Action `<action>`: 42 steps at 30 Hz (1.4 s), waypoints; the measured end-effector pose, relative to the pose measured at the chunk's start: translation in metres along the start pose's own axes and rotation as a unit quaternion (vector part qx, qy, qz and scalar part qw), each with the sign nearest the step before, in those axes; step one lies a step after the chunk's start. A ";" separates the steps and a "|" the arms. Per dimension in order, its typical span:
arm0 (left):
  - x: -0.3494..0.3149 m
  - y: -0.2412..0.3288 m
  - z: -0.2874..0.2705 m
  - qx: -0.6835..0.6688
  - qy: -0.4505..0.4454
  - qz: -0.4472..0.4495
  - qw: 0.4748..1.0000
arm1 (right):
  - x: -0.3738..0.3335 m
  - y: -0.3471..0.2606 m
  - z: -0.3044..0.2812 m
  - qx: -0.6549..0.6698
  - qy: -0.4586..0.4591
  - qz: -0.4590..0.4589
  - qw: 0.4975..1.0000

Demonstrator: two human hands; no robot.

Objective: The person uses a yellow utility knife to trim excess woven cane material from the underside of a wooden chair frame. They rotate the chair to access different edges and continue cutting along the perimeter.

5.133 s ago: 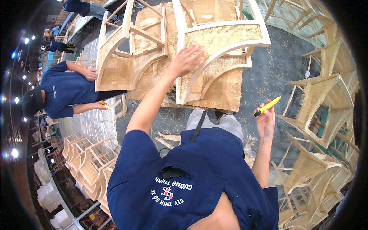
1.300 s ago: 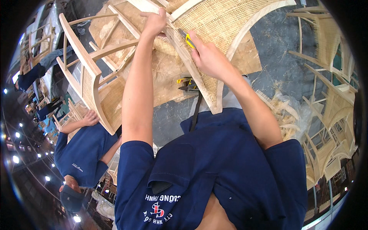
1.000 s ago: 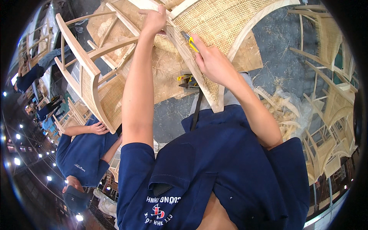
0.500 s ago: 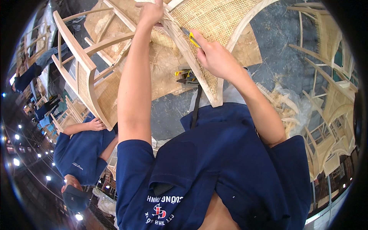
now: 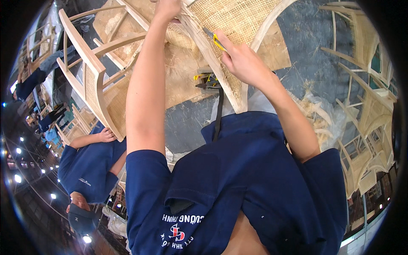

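Observation:
A pale wooden chair frame (image 5: 208, 53) with a woven cane panel (image 5: 231, 19) lies in front of me, its narrow end near my waist. My right hand (image 5: 246, 63) is closed round a yellow utility knife (image 5: 219, 42), whose blade points up and left over the cane beside the left rail. At the top edge of the picture, my left hand (image 5: 168, 9) grips the frame's left rail, with its fingertips partly out of view. Pliers with yellow-and-black handles (image 5: 207, 80) lie below the rail.
At left, a co-worker (image 5: 91, 165) holds another wooden chair frame (image 5: 95, 68). A brown board (image 5: 178, 80) lies under my work. Cane scraps (image 5: 318, 112) and clear plastic sit at right, near several stacked chair frames (image 5: 369, 102). A black strap (image 5: 218, 114) hangs by my waist.
My right hand and the knife have shifted slightly right and down, away from the left rail. My left hand has moved slightly up, and the frame's near end has shifted up a little.

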State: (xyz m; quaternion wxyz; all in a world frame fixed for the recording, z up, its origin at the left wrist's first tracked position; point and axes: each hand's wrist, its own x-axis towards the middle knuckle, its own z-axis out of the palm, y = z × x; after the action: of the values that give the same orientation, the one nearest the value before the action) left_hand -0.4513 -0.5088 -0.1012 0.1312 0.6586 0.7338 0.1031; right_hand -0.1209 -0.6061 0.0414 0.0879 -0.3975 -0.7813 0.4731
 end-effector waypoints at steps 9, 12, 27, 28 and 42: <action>-0.006 0.011 -0.009 0.011 -0.009 -0.009 1.000 | -0.021 -0.004 -0.009 0.041 -0.062 0.060 0.995; -0.010 0.011 -0.011 0.013 -0.009 -0.009 1.000 | -0.022 -0.006 -0.006 0.056 -0.046 0.063 0.995; -0.020 0.013 -0.016 0.019 -0.008 -0.031 0.999 | -0.058 -0.002 0.010 0.080 -0.027 0.044 0.995; -0.017 0.013 -0.017 0.019 -0.008 -0.028 0.999 | -0.058 -0.002 0.009 0.068 -0.021 0.040 0.997; -0.022 0.016 -0.017 0.025 -0.009 -0.033 0.999 | -0.067 -0.003 0.014 0.032 -0.008 0.031 0.999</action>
State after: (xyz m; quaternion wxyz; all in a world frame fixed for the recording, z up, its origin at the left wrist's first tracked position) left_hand -0.4395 -0.5289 -0.0789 0.1249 0.6381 0.7561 0.0741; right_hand -0.0844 -0.6632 0.0523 0.0795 -0.4143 -0.7538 0.5039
